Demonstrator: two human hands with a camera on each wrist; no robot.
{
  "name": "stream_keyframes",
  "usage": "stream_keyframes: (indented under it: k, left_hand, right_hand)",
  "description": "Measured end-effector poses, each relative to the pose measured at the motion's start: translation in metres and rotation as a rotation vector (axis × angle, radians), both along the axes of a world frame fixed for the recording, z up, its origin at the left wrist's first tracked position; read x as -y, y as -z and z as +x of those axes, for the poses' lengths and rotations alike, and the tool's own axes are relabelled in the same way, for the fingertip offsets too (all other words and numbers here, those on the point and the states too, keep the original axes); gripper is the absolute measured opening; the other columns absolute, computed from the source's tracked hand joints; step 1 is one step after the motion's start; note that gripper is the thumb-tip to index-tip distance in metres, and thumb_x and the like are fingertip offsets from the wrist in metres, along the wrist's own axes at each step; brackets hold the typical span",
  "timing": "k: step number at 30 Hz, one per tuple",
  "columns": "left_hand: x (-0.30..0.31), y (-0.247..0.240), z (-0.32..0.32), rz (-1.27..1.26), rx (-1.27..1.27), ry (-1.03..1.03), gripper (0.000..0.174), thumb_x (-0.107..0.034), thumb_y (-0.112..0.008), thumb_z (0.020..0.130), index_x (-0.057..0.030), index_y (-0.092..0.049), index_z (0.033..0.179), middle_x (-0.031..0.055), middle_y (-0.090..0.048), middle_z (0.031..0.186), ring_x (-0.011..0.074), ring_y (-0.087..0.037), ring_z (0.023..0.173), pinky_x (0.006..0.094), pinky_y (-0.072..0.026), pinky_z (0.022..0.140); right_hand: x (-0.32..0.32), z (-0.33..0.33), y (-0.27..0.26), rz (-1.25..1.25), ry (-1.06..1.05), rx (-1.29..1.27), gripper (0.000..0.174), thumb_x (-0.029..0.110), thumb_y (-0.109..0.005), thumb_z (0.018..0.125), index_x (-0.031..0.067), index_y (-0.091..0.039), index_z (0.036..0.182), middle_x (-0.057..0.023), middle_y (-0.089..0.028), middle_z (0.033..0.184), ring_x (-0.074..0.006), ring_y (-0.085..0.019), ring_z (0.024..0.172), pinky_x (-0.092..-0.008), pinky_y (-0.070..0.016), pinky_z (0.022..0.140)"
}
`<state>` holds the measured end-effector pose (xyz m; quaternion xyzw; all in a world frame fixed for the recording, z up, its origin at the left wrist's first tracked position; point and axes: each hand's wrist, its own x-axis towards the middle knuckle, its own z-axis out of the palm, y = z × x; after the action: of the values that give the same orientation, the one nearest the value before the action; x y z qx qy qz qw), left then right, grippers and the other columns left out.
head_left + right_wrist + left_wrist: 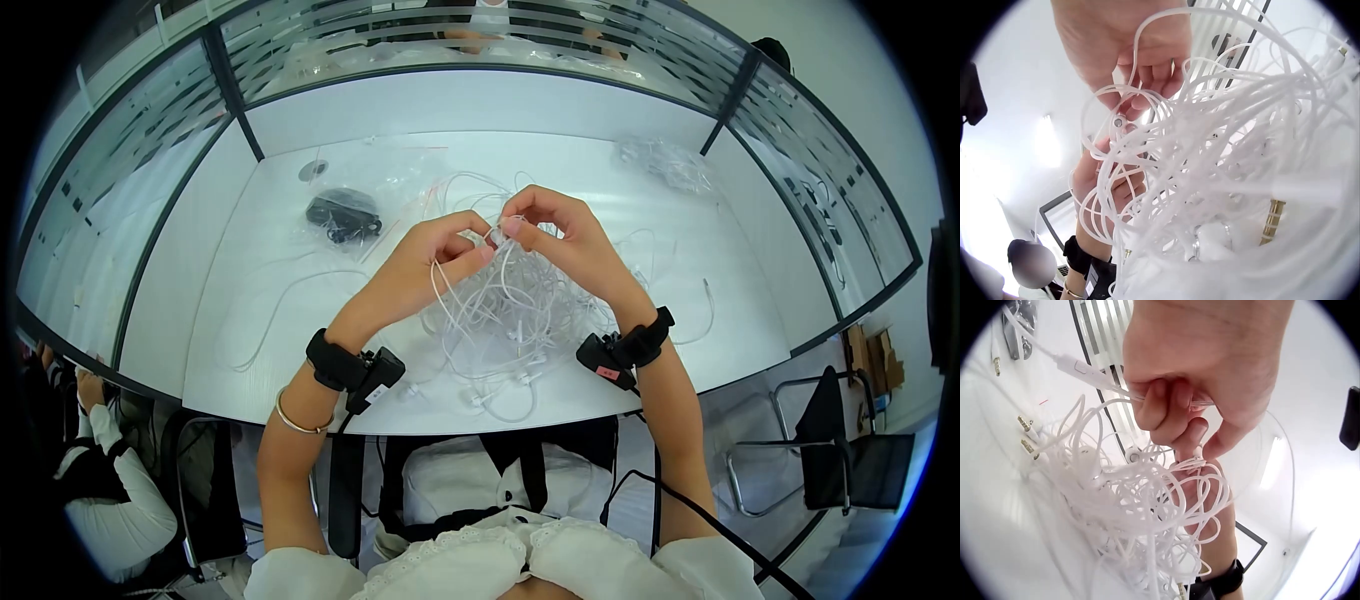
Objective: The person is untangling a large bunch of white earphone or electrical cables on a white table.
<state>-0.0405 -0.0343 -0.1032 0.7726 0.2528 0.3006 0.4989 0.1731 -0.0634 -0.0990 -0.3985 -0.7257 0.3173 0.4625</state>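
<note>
A tangle of white wired earphones (pixel 515 305) lies in a heap at the middle of the white table, partly lifted towards the hands. My left hand (pixel 425 262) pinches white cable between thumb and fingers at the top of the heap. A cable with an inline remote (pixel 1082 370) runs out from its curled fingers. Fingertip to fingertip with it, my right hand (pixel 562 240) also pinches cable strands. A small earbud (pixel 1119 122) shows right at the fingertips. Gold jack plugs (pixel 1273 222) stick out of the tangle, and loops of cable cover part of both hands in the right wrist view.
A clear bag of black items (pixel 345 215) lies at the back left, and crumpled clear plastic bags (pixel 665 165) at the back right. One loose white cable (pixel 275 315) trails over the table's left side. A partition (pixel 480 105) encloses the back and sides.
</note>
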Motion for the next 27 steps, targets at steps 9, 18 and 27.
stream_keyframes:
  k: [9, 18, 27]
  left_hand:
    - [0.000, -0.001, 0.003, 0.095, -0.083, -0.025, 0.011, -0.011, -0.065, 0.087, -0.0028, -0.063, 0.093, -0.0059, -0.034, 0.056, 0.0039, -0.030, 0.051, 0.0247, -0.0243, 0.048]
    - [-0.004, 0.005, 0.001, 0.030, -0.017, -0.020, 0.015, -0.013, -0.061, 0.091, 0.0008, -0.067, 0.093, -0.0028, -0.055, 0.065, 0.0030, -0.042, 0.057, 0.0218, -0.0334, 0.053]
    - [-0.006, 0.001, 0.001, 0.004, 0.001, -0.116, 0.019, -0.015, -0.061, 0.091, 0.0019, -0.068, 0.089, 0.0009, -0.066, 0.075, 0.0042, -0.055, 0.067, 0.0206, -0.0416, 0.062]
  right_hand:
    - [0.004, -0.005, -0.003, -0.155, -0.013, -0.058, 0.013, 0.016, -0.061, 0.092, 0.0035, -0.061, 0.095, -0.0021, -0.064, 0.081, -0.0080, -0.060, 0.071, -0.0233, -0.0483, 0.066]
    - [0.002, -0.005, 0.003, 0.121, 0.078, -0.010, 0.016, 0.013, -0.063, 0.088, 0.0045, -0.062, 0.101, -0.0019, -0.063, 0.090, -0.0131, -0.059, 0.086, -0.0301, -0.0458, 0.083]
    - [0.018, -0.012, -0.009, 0.518, 0.097, 0.352, 0.008, 0.017, -0.070, 0.081, 0.0092, -0.069, 0.080, 0.0000, -0.063, 0.079, -0.0188, -0.055, 0.080, -0.0329, -0.0387, 0.082]
